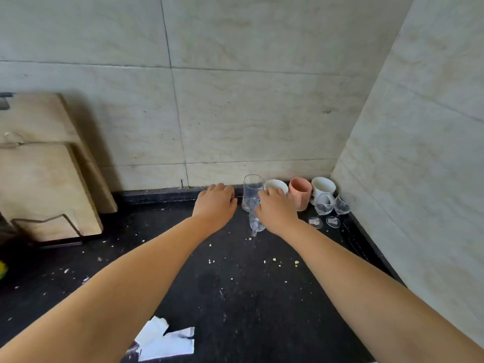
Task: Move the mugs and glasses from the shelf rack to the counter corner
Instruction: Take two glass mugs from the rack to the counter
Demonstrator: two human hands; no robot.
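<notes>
In the counter corner stand a tall clear glass (252, 188), a white mug (277, 185), a pink mug (300, 195), a white patterned mug (322, 189) and two small wine glasses (323, 208) (343, 207). My right hand (277, 209) reaches down from above and grips a clear glass mug (254, 220) in front of the tall glass; its handle points toward me. My left hand (216, 203) lies palm down just left of the tall glass, fingers loosely bent at the counter's back edge, holding nothing.
The black counter (235, 284) is strewn with crumbs. Two wooden cutting boards (47, 184) lean in a rack against the tiled wall at the left. Torn white paper (167, 339) lies near the front edge. A second wall (419, 179) closes the right side.
</notes>
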